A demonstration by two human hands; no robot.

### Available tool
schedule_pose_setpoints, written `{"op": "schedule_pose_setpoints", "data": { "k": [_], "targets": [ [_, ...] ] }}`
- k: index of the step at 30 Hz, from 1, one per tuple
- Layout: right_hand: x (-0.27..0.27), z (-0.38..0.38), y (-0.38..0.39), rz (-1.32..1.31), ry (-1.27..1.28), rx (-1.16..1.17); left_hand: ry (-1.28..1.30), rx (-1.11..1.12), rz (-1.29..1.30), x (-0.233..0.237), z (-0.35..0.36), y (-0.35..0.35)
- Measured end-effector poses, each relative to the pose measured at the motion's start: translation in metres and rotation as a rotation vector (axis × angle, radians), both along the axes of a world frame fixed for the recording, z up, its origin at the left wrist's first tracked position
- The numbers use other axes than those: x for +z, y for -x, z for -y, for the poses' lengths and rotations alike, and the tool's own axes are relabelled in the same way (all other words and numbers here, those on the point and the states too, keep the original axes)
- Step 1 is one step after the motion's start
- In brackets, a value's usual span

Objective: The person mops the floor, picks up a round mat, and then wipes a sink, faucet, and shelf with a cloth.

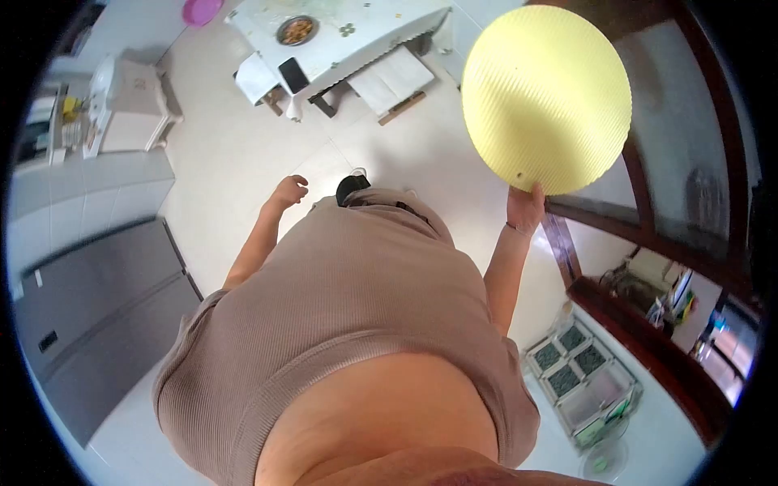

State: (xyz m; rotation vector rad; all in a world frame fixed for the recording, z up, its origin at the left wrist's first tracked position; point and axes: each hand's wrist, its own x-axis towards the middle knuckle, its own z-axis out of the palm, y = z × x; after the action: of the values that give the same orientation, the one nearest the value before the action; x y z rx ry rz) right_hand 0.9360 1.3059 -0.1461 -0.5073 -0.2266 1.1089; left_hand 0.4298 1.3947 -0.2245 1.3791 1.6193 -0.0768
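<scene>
A round, pale yellow ribbed board [547, 97] with a small hole near its lower edge stands out at the upper right. My right hand [525, 212] grips it by that lower edge, with the thumb on the near face and the other fingers hidden behind it. My left hand [292, 191] hangs beside my body above the floor, its fingers loosely bent and partly apart, with nothing in it.
Ahead is a table with a pale cloth [365, 32], bearing a metal bowl of food [297, 31]; a dark phone-like object [293, 74] is at its edge. Stools [393, 79] stand by it. A grey fridge [105, 324] is left; a dark wooden door frame [640, 194] is right.
</scene>
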Motion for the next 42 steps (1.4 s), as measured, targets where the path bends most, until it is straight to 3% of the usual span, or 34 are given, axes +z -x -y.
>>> {"op": "schedule_pose_setpoints", "data": {
  "k": [12,17,19,21,24,28,30,33,38,42],
  "targets": [
    [-0.022,-0.053,0.031,-0.153,-0.009,0.218,0.015,0.198,-0.040,0.002,0.089,0.045],
    [-0.016,-0.068,0.059,-0.269,0.221,0.239,0.051,0.227,-0.107,0.020,0.123,0.044],
    [-0.019,-0.070,0.065,-0.216,0.183,0.231,0.075,0.366,-0.025,0.015,0.133,0.047],
    [-0.023,-0.069,0.069,-0.268,0.155,0.242,0.066,0.283,-0.011,-0.005,0.128,0.061],
    [-0.012,-0.061,0.077,-0.233,0.169,0.186,0.076,0.222,-0.037,-0.022,0.105,0.071],
    [-0.018,-0.040,0.082,-0.187,0.120,0.055,0.032,-0.040,-0.085,-0.032,0.034,0.080],
    [-0.021,-0.021,0.088,-0.194,0.134,-0.001,0.083,0.021,0.004,-0.019,-0.008,0.070],
    [-0.025,0.011,0.095,-0.244,0.126,-0.093,-0.011,-0.216,0.047,-0.044,-0.081,0.073],
    [0.003,0.047,0.128,-0.298,0.223,-0.397,-0.097,-0.402,0.170,-0.007,-0.167,-0.010],
    [0.004,0.067,0.143,-0.290,0.191,-0.533,-0.124,-0.525,0.348,0.005,-0.183,-0.097]
  ]
}}
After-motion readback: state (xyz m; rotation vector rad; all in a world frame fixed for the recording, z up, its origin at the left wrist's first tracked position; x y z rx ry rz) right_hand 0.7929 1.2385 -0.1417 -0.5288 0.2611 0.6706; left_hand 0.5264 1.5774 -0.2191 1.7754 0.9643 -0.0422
